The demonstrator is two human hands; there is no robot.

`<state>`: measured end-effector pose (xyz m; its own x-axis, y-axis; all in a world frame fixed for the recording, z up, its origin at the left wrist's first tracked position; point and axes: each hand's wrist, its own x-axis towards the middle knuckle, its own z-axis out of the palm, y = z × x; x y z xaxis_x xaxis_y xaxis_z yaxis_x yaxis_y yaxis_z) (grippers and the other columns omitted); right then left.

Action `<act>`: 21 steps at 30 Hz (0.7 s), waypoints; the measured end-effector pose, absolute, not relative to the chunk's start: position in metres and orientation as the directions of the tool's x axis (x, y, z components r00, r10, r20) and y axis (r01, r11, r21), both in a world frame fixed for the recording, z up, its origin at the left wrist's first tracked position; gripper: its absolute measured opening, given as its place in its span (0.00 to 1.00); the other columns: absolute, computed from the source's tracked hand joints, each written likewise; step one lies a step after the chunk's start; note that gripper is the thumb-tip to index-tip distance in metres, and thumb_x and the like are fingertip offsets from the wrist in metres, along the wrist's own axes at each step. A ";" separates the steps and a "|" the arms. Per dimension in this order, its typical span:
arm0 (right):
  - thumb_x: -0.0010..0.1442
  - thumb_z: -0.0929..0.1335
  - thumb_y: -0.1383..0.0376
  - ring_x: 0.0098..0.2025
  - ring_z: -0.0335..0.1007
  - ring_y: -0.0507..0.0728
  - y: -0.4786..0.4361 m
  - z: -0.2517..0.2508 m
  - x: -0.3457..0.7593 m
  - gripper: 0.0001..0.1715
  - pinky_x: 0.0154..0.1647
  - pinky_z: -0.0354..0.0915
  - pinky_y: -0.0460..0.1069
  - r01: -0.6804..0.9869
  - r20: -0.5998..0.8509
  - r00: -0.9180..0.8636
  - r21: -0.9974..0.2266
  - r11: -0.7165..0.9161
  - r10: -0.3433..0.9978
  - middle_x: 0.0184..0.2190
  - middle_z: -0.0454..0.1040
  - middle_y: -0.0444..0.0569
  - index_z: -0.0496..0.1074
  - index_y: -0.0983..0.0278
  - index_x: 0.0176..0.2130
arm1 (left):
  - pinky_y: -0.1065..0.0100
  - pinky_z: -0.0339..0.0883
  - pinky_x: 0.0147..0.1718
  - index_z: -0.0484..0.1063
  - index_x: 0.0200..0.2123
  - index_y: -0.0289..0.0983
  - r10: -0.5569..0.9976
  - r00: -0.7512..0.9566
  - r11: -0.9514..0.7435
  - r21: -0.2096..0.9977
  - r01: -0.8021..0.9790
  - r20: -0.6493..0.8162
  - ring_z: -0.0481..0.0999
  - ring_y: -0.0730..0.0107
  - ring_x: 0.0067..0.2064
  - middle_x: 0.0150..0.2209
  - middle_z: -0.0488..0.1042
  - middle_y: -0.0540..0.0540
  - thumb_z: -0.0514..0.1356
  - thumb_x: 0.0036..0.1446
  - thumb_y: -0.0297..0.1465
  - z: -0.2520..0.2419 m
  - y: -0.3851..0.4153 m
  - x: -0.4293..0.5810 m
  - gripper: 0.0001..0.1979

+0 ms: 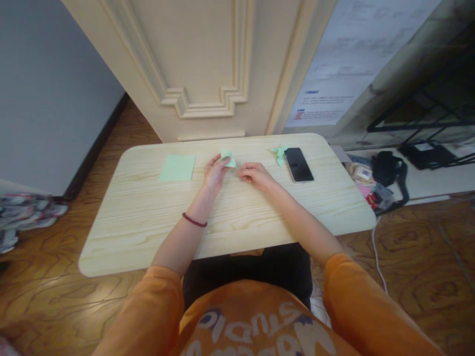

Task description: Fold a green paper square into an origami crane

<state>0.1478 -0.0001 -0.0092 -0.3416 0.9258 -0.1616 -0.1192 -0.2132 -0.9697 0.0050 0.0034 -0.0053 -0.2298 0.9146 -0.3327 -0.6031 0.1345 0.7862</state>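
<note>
Tabletop (241, 207) below, left hand (214, 174) pinches folded paper (228, 157); right hand (257, 175) curls, grip seemingly narrow.

Readable word: "STUDIO" on an orange short-sleeved fabric shirt (245, 291).
Its other pale letters (285, 344) are cut off; the large white paper poster (345, 54) is too blurred.

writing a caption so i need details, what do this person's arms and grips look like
The left sleeve and right sleeve are short and orange. A thin, dark red bracelet circles the left forearm; the right forearm shows no band. The left grip and right grip are human hands without gloves.
</note>
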 end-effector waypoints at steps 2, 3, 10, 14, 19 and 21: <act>0.43 0.71 0.69 0.18 0.56 0.46 0.000 -0.009 0.148 0.05 0.19 0.47 0.44 -0.133 -0.166 -0.333 -0.966 -0.221 0.928 0.16 0.67 0.42 0.70 0.66 0.20 | 0.73 0.69 0.38 0.70 0.36 0.34 0.922 -0.204 0.151 0.791 -0.593 -0.328 0.76 0.77 0.31 0.29 0.77 0.51 0.68 0.41 0.18 -0.004 0.004 0.003 0.17; 0.43 0.72 0.68 0.19 0.57 0.46 0.000 -0.008 0.148 0.06 0.19 0.48 0.44 -0.148 -0.171 -0.316 -0.963 -0.226 0.933 0.17 0.68 0.43 0.70 0.66 0.21 | 0.73 0.69 0.38 0.70 0.36 0.34 0.925 -0.189 0.164 0.795 -0.584 -0.330 0.76 0.76 0.31 0.29 0.77 0.51 0.68 0.40 0.18 -0.003 0.003 0.003 0.18; 0.45 0.73 0.61 0.19 0.59 0.47 0.003 -0.008 0.144 0.11 0.17 0.48 0.43 -0.277 -0.134 -0.189 -0.943 -0.184 0.973 0.17 0.68 0.41 0.70 0.65 0.24 | 0.70 0.70 0.37 0.68 0.36 0.34 0.929 -0.185 0.207 0.867 -0.453 -0.319 0.76 0.75 0.29 0.26 0.76 0.52 0.67 0.38 0.17 0.000 -0.002 0.013 0.20; 0.44 0.72 0.65 0.18 0.57 0.46 0.005 -0.009 0.141 0.07 0.16 0.47 0.42 -0.292 -0.127 -0.129 -0.943 -0.160 0.984 0.14 0.65 0.38 0.70 0.64 0.24 | 0.68 0.69 0.36 0.68 0.37 0.34 0.937 -0.204 0.197 0.912 -0.359 -0.282 0.74 0.73 0.27 0.22 0.74 0.54 0.67 0.36 0.18 -0.002 -0.004 0.019 0.22; 0.44 0.69 0.69 0.16 0.55 0.46 0.006 -0.010 0.140 0.06 0.16 0.48 0.42 -0.289 -0.112 -0.115 -0.947 -0.141 0.987 0.12 0.64 0.39 0.67 0.64 0.20 | 0.68 0.69 0.37 0.68 0.38 0.35 0.929 -0.245 0.169 0.907 -0.387 -0.277 0.74 0.73 0.28 0.23 0.73 0.54 0.66 0.37 0.17 -0.003 -0.003 0.019 0.22; 0.44 0.69 0.69 0.16 0.55 0.46 0.006 -0.010 0.140 0.07 0.16 0.47 0.42 -0.272 -0.115 -0.134 -0.951 -0.148 0.984 0.13 0.64 0.39 0.65 0.64 0.19 | 0.68 0.69 0.38 0.68 0.37 0.35 0.924 -0.253 0.161 0.891 -0.424 -0.288 0.75 0.73 0.29 0.24 0.74 0.54 0.66 0.37 0.17 -0.003 -0.002 0.019 0.21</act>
<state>0.1399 0.0063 -0.0102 -0.1343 0.9843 -0.1149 -0.2718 -0.1481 -0.9509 0.0190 -0.0023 -0.0029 -0.2534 0.9236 -0.2878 -0.4238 0.1615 0.8912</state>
